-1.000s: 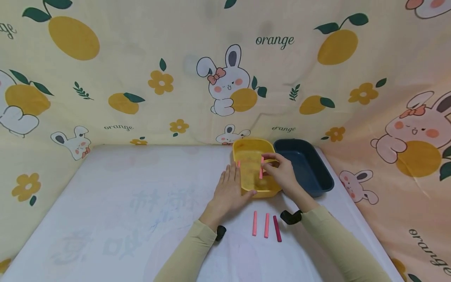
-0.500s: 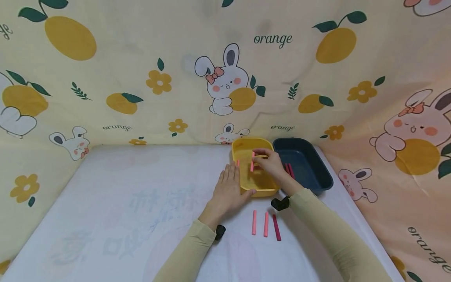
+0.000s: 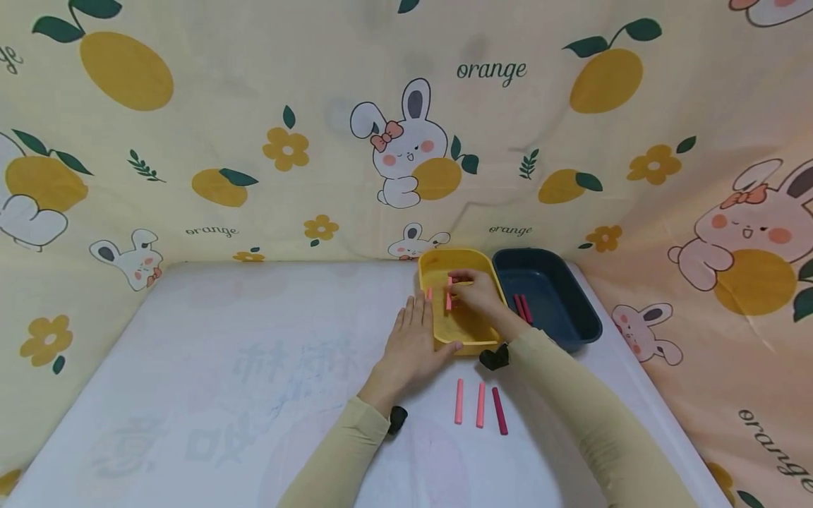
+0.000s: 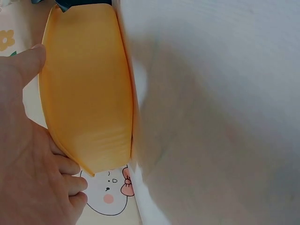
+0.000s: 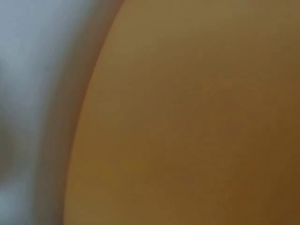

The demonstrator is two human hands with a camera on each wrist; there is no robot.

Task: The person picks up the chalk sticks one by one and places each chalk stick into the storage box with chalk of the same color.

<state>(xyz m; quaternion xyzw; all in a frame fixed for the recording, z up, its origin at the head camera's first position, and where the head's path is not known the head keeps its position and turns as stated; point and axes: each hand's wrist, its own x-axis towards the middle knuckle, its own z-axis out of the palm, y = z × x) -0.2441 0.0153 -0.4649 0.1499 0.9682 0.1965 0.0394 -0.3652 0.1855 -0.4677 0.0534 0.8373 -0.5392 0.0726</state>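
Note:
In the head view my right hand [image 3: 478, 293] pinches a slim pink chalk-like stick [image 3: 449, 293] upright inside the yellow box [image 3: 468, 345]. My left hand [image 3: 409, 346] rests along the box's left rim with its fingers extended and the thumb at the near corner. Just beyond those fingertips shows another pink stick [image 3: 429, 293] at the box's left side. The left wrist view has the outer side of the box [image 4: 89, 89] with the thumb and fingers of the left hand [image 4: 23, 136] at its rim. Blurred yellow plastic [image 5: 187, 117] fills most of the right wrist view.
A dark blue box [image 3: 571, 331] stands against the yellow one's right side, with two dark red sticks [image 3: 523, 308] in it. Nearer me on the white table [image 3: 222, 381] lie two pink sticks [image 3: 480, 406] and a dark red stick [image 3: 500, 410]. A printed cloth [image 3: 317, 85] hangs behind.
My right hand has moved left within the yellow box, carrying the pink stick. The dark red sticks in the blue box have come into view. My left hand has stayed put.

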